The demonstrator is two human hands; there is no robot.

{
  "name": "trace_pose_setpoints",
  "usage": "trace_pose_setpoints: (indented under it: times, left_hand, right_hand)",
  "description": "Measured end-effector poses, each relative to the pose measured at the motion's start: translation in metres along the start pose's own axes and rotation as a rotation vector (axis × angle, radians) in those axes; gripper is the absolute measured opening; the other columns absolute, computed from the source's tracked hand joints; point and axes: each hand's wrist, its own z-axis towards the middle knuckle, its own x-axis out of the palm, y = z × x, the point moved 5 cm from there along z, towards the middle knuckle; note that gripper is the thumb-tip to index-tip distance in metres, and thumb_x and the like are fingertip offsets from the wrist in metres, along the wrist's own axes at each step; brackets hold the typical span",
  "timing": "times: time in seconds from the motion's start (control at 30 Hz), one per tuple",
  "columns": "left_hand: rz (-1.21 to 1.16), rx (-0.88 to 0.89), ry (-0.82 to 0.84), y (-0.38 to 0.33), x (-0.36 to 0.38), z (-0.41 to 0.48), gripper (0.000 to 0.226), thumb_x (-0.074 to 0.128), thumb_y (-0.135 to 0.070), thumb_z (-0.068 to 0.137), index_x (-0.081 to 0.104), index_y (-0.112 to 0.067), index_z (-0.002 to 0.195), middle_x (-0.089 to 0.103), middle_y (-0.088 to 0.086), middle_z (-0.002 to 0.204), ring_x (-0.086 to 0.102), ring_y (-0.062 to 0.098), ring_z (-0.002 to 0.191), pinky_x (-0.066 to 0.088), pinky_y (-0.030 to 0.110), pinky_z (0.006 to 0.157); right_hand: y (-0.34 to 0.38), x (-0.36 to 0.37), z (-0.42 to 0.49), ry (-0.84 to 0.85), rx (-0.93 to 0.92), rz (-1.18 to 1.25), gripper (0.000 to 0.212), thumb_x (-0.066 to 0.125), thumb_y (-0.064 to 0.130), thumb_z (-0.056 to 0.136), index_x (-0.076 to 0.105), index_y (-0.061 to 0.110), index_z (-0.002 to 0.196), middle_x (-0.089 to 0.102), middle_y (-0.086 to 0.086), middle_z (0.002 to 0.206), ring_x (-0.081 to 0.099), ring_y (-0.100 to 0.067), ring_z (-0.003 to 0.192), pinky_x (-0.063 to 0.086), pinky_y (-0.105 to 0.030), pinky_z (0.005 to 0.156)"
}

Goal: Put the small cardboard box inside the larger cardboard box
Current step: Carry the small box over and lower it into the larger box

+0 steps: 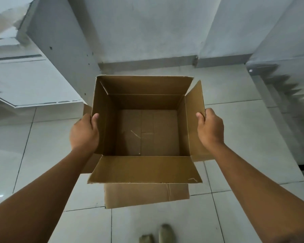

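Observation:
I hold an open brown cardboard box (pixel 147 132) in front of me, above the tiled floor. Its four flaps stand open and its inside is empty. My left hand (pixel 84 132) grips the left flap, thumb inside. My right hand (pixel 210 127) grips the right flap the same way. More cardboard (pixel 146 195) shows under the near flap, with slivers at both sides. I cannot tell whether it is a second box or part of this one. No other box is plainly in view.
Pale floor tiles (pixel 244 137) run to a grey wall (pixel 147 32) just beyond the box. A white panel (pixel 25 81) juts in at the left, and a stair-like edge (pixel 291 90) rises at the right. My feet (pixel 156 235) show at the bottom.

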Motion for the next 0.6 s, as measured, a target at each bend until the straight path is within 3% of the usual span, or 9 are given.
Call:
trace_pose_setpoints:
  times: [0.23, 0.4, 0.6]
  left_hand:
    - [0.000, -0.067, 0.066, 0.046, 0.049, 0.010, 0.044, 0.031, -0.034, 0.099, 0.055, 0.001, 0.092, 0.054, 0.014, 0.070, 0.053, 0.031, 0.063, 0.039, 0.037, 0.056]
    - [-0.017, -0.109, 0.128, 0.070, 0.093, 0.007, 0.039, 0.033, -0.034, 0.098, 0.053, -0.003, 0.084, 0.053, 0.009, 0.064, 0.049, 0.023, 0.055, 0.035, 0.031, 0.051]
    - [-0.077, -0.159, 0.205, 0.099, 0.142, -0.005, 0.034, 0.039, -0.032, 0.097, 0.051, -0.008, 0.077, 0.051, 0.002, 0.058, 0.049, 0.016, 0.049, 0.032, 0.026, 0.043]
  right_hand:
    - [-0.011, 0.066, 0.019, 0.111, -0.001, -0.061, 0.023, 0.045, 0.024, 0.096, 0.055, 0.003, 0.100, 0.062, -0.014, 0.084, 0.058, -0.021, 0.070, 0.043, -0.026, 0.056]
    - [-0.030, 0.115, 0.022, 0.171, 0.008, -0.120, 0.024, 0.044, 0.023, 0.097, 0.054, 0.001, 0.100, 0.052, -0.007, 0.078, 0.050, -0.019, 0.067, 0.027, -0.019, 0.045]
    - [-0.061, 0.165, 0.021, 0.254, 0.031, -0.142, 0.022, 0.041, 0.022, 0.097, 0.052, 0.003, 0.096, 0.043, 0.001, 0.065, 0.041, -0.011, 0.055, 0.026, -0.022, 0.045]
